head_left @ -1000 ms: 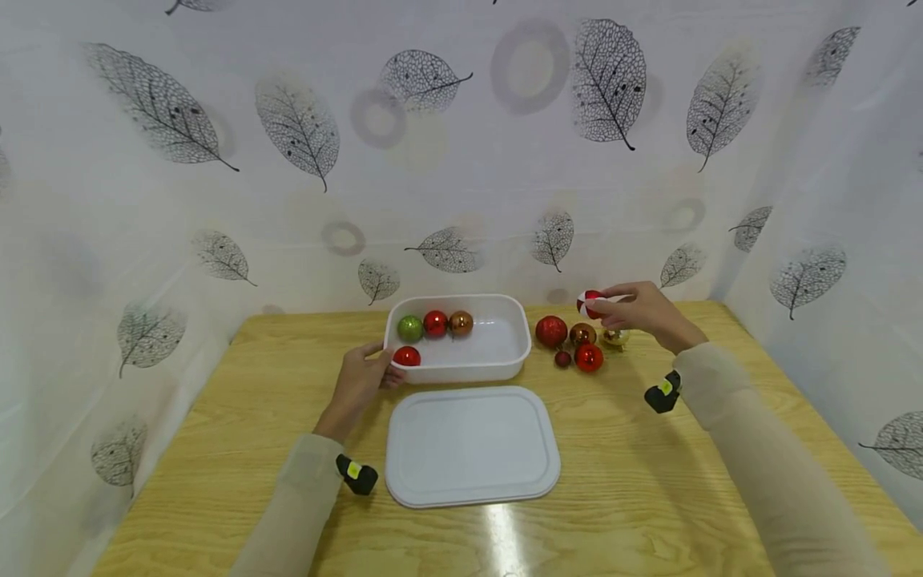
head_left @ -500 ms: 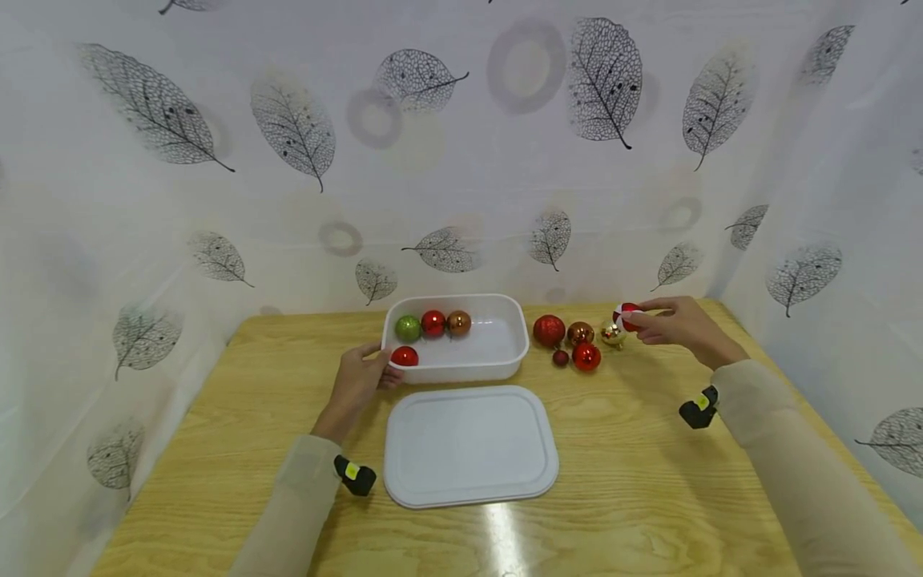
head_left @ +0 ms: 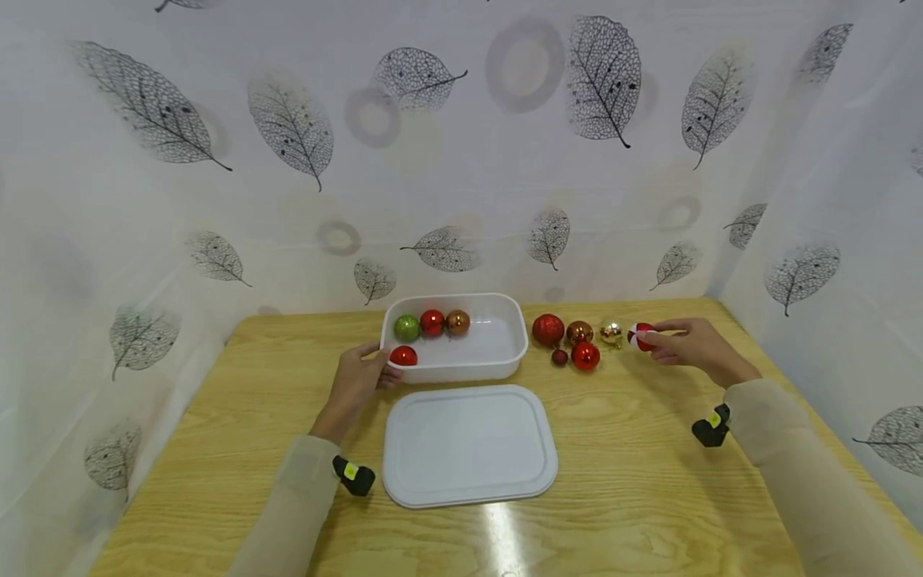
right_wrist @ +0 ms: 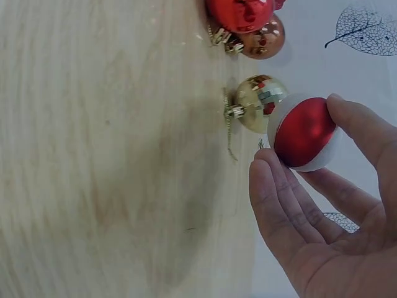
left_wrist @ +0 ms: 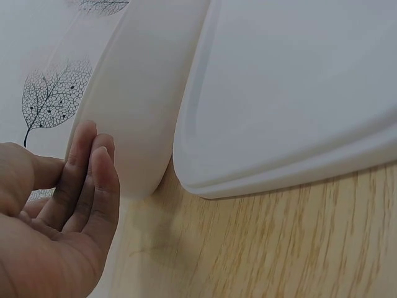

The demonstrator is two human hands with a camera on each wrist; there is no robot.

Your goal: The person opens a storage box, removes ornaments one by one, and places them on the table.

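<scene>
My left hand (head_left: 358, 377) grips the near left corner of a white plastic box (head_left: 469, 372), thumb at the rim and fingers along the outer wall. Inside the box lie a green ball ornament (head_left: 407, 327), two red ones and a copper one (head_left: 457, 322). My right hand (head_left: 692, 346) pinches a red-and-white ball ornament (right_wrist: 305, 131) between thumb and fingers, at the right of the table. Just left of it, a gold ball ornament (right_wrist: 254, 102) lies on the table with its cap and string toward me.
Right of the box lie a glittery red ball (head_left: 548, 329), a copper ball (head_left: 579, 332), a shiny red ball (head_left: 586, 356) and a small dark red ball (head_left: 559, 357). A white lid (head_left: 470, 445) lies in front of the box. A leaf-patterned curtain (head_left: 447, 160) hangs behind the table.
My right hand has carried the red-and-white ball ornament rightward past the gold one and lowered it toward the table. The left hand keeps its grip on the box.
</scene>
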